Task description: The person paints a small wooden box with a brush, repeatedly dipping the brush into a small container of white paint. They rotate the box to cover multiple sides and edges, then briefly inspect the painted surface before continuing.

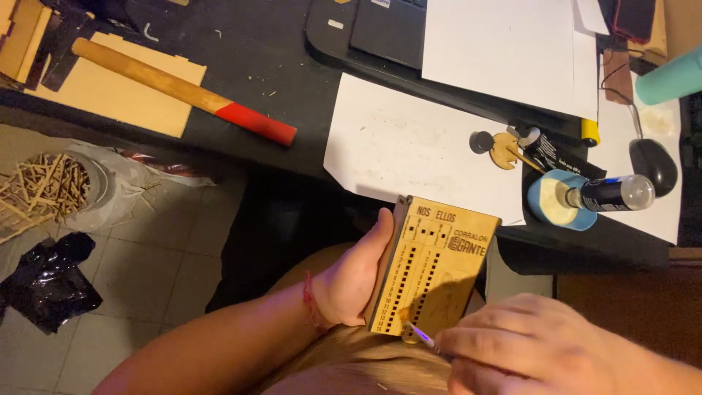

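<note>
My left hand grips a flat wooden box by its left edge; the lid is engraved and has rows of small square holes. My right hand pinches a thin shiny tool whose tip touches the box's lower edge, beside a small round wooden piece. The box is held over my lap, just in front of the dark table's edge.
On the dark table: a hammer with a wooden, red-tipped handle, a thin wooden sheet, white paper sheets, a blue tape roll, a small bottle, a black mouse, a laptop. A bag of wood scraps lies on the tiled floor.
</note>
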